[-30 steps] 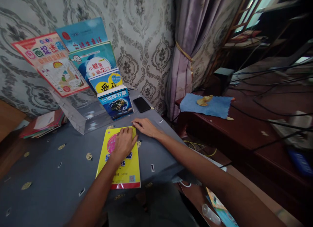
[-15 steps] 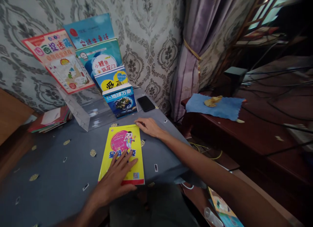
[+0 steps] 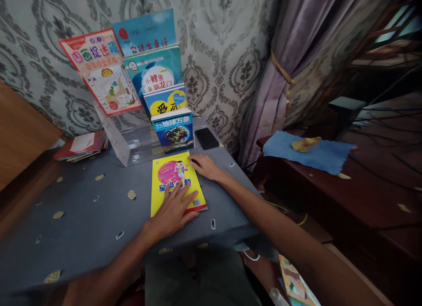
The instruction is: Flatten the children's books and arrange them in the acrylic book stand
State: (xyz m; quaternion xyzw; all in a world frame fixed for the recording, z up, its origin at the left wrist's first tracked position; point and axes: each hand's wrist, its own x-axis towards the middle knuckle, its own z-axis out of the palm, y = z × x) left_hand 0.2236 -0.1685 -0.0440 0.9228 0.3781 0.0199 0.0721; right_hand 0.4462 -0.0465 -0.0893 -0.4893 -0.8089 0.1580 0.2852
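A yellow workbook (image 3: pixel 171 169) with a cartoon figure and a pink circle lies face up on the grey tablecloth (image 3: pixel 82 227). My left hand (image 3: pixel 176 208) rests flat on its lower half with fingers spread, covering part of the title. At the upper right corner, my right hand (image 3: pixel 205 166) has curled fingers closed at the book's edge; the fingertips are partly hidden. Just beyond the workbook stands a clear stepped book rack (image 3: pixel 114 141). It holds several upright books, with a blue book showing the Earth (image 3: pixel 174 132) at the front.
A black phone (image 3: pixel 206 138) lies right of the rack. Some stacked booklets (image 3: pixel 81 145) lie to its left. The patterned wall (image 3: pixel 211 46) and a tied purple curtain (image 3: pixel 277 73) stand behind. On the brown furniture at right is a blue cloth (image 3: pixel 308 152), with cables farther back.
The yellow workbook has slid away from me toward the rack and turned slightly. Both hands have moved with it, the left still flat on the cover. The camera view has shifted a little.
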